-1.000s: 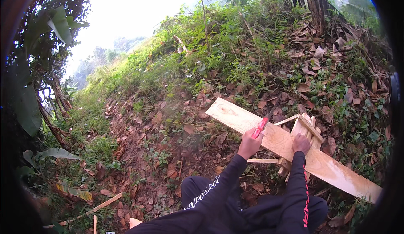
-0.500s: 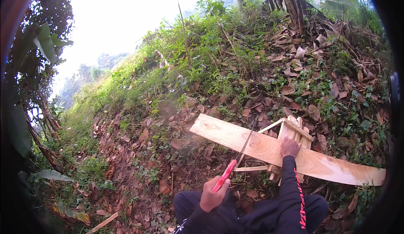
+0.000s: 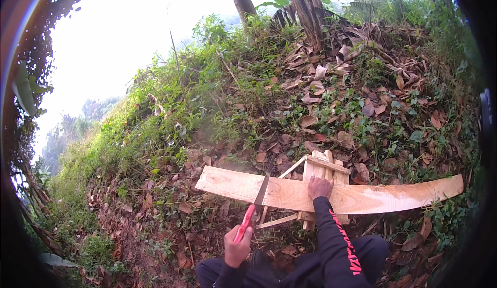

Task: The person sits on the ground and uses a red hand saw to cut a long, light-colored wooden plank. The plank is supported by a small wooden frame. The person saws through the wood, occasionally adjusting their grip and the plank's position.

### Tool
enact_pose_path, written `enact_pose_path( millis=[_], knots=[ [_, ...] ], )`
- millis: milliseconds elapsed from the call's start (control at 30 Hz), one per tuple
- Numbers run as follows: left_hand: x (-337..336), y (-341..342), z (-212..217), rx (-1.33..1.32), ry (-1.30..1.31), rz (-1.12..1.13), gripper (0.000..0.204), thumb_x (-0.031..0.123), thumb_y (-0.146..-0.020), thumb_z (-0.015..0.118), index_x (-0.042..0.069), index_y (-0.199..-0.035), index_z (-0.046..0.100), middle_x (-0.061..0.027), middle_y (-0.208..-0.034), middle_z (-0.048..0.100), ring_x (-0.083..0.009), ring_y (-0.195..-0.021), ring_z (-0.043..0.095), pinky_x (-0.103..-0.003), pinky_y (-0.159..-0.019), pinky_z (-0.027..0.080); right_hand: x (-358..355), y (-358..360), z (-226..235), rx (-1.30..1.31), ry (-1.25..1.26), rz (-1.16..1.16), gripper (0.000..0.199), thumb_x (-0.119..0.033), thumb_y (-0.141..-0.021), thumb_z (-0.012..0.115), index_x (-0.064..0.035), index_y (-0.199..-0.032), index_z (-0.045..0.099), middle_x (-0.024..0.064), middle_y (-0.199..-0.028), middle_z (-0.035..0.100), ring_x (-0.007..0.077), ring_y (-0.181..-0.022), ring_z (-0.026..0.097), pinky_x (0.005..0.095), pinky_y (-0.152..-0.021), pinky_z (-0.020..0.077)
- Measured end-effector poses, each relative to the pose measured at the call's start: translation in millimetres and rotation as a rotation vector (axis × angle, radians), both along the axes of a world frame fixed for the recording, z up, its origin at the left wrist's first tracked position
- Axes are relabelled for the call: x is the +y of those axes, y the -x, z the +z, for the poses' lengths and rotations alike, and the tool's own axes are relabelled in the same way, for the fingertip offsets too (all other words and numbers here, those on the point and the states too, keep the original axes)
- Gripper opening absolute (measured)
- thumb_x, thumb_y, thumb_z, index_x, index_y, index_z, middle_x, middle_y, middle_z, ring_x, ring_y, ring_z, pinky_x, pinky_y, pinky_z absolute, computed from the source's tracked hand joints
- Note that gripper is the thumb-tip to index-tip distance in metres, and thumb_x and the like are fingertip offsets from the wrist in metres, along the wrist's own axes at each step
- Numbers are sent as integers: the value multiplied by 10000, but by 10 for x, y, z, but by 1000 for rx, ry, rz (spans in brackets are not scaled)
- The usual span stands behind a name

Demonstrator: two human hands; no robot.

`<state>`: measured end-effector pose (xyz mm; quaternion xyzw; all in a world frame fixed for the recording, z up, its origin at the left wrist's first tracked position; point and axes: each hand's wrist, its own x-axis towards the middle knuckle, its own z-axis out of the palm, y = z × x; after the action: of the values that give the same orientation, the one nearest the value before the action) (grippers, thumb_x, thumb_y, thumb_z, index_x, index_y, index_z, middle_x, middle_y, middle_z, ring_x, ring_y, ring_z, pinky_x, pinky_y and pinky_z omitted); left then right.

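Note:
A long pale wooden plank (image 3: 380, 197) lies crosswise over a small stool-like wooden stand (image 3: 327, 165), with both ends sticking out past it. My left hand (image 3: 237, 246) is closed round the red handle of a handsaw (image 3: 246, 223). Its narrow blade crosses the plank left of the stand, tip pointing away from me. On the plank above the stand, my right hand (image 3: 320, 187) presses down with bent fingers and holds it. Whether the fingertips hook over the far edge is hard to see. The stand's lower parts are hidden under the plank.
My bent knees (image 3: 370, 252) are close to the plank's near side. Dry brown leaves (image 3: 362, 171) and low green plants cover the sloping ground. Tree trunks (image 3: 305, 11) rise at the top of the slope, and grass (image 3: 124, 127) grows down the left side.
The view has swung to the right, so everything sits further left in the picture. My left hand still grips the saw across the plank, and my right hand stays on the plank.

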<state>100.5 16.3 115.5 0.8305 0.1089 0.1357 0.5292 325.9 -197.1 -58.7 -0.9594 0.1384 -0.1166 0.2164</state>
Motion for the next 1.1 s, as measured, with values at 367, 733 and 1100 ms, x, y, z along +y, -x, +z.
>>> enact_pose_path(
  millis=[367,733,1100],
  knots=[
    [101,-1045,-525,-317,-307,-54,213,109,-904,623,-19,-739,582,-149,-582,529,-261,-503,510,-376,-515,404,78,61,85,20,-5,38,498,-342,-968,419,-68,-713,747,167,-736,699,312,-730,674,498,-997,363],
    [-127,345,387,138,111,9,129,116,-917,629,-10,-896,647,-86,-632,572,-165,-544,540,-316,-533,441,-76,11,-24,72,-10,16,515,-375,-953,416,-62,-701,738,182,-748,699,336,-741,675,516,-1021,362],
    [-383,-1465,-306,-161,-327,-14,259,182,-858,669,-5,-710,567,-224,-657,591,-422,-607,592,-469,-563,446,-63,-99,-36,105,-24,-5,546,-398,-965,377,-68,-731,743,185,-812,709,332,-822,684,503,-1047,341]
  ],
)
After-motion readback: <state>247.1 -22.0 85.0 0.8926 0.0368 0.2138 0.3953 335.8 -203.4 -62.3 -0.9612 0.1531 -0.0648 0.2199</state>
